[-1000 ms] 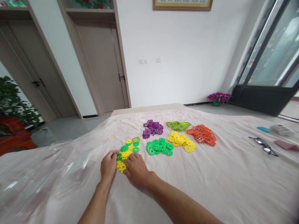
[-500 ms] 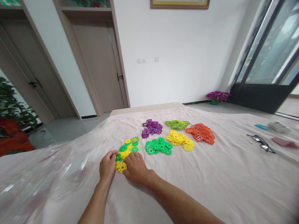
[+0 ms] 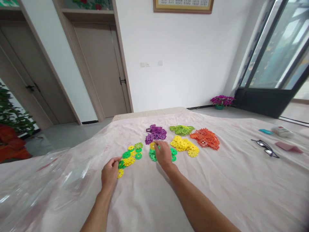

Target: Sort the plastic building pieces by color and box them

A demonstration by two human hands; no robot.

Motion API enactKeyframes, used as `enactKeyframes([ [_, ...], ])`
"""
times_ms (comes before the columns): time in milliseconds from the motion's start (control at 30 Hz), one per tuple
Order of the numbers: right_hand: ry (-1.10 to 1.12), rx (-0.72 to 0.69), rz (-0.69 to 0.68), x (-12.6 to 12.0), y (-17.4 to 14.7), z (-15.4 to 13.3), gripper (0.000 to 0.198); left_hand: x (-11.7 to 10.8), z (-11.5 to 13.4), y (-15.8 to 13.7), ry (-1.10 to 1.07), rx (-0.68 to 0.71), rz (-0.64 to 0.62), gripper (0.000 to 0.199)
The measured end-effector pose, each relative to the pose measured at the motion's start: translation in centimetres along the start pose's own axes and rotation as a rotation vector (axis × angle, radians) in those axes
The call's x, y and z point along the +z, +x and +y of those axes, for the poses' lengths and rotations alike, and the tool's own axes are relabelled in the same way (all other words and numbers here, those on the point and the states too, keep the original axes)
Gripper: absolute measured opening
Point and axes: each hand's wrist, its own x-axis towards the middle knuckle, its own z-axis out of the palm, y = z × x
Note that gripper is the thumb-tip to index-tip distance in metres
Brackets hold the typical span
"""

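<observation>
My right hand [image 3: 163,154] is closed on a yellow notched plastic disc [image 3: 152,146], held over the green disc pile [image 3: 173,155], which it partly covers. My left hand [image 3: 110,172] has curled fingers at the left edge of a mixed group of yellow and green discs [image 3: 129,160]. Its fingertips are beside a green disc [image 3: 121,164]; what they pinch, if anything, is hidden. A single yellow disc [image 3: 120,173] lies against that hand's side. A light green disc [image 3: 138,145] tops the mixed group.
Behind the green pile lie purple pieces [image 3: 156,132], light green pieces [image 3: 181,130], yellow discs [image 3: 183,144] and orange pieces [image 3: 207,138]. Clear plastic bags [image 3: 70,180] spread at the left of the cloth-covered surface [image 3: 193,193]. Glasses [image 3: 266,149] and a pink item [image 3: 288,147] sit at the right.
My right hand has moved right and away from the mixed group to the green pile, carrying a yellow disc. My left hand has stayed nearly in place. The view has shifted slightly.
</observation>
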Motion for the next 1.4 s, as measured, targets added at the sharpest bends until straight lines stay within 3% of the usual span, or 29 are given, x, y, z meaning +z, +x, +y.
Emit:
enactKeyframes([
  [200, -0.141, 0.290, 0.352, -3.5, 1.9, 7.1, 0.033, -0.1, 0.4, -0.2, -0.004, -0.030, -0.018, 0.031],
  [300, -0.205, 0.356, 0.508, -4.3, 2.1, 8.5, 0.036, -0.1, 0.7, -0.3, -0.002, -0.044, -0.025, 0.032],
  [367, -0.204, 0.312, 0.526, -4.2, 2.0, 8.2, 0.036, -0.1, 0.8, -0.4, 0.017, -0.047, -0.027, 0.034],
  [467, -0.150, 0.158, 0.395, -3.1, 1.5, 5.9, 0.033, 0.0, 0.8, -0.5, 0.078, 0.017, -0.052, 0.039],
  [667, -0.007, -0.190, -0.067, 0.4, -1.4, -0.8, 0.029, 0.7, 0.8, -0.8, 0.165, 0.236, -0.192, 0.048],
  [833, -0.004, -0.299, -0.311, 1.8, -3.3, -4.0, 0.032, 1.1, 2.0, -1.6, -0.190, 0.212, -0.317, 0.058],
  [1033, -0.007, -0.316, -0.377, 2.0, -3.3, -4.2, 0.035, 0.7, 3.3, -2.3, -0.648, 0.069, -0.371, 0.067],
  [1167, -0.022, -0.371, -0.440, 2.0, -3.3, -4.4, 0.043, 0.8, 2.9, -1.9, -0.789, -0.017, -0.221, 0.067],
  [1300, -0.039, -0.429, -0.497, 2.1, -3.4, -4.8, 0.046, 1.1, 1.8, -0.9, -0.641, -0.029, 0.049, 0.061],
  [1400, -0.031, -0.490, -0.540, 2.1, -3.3, -5.0, 0.040, 1.2, 1.0, -0.3, -0.538, -0.042, 0.115, 0.050],
])
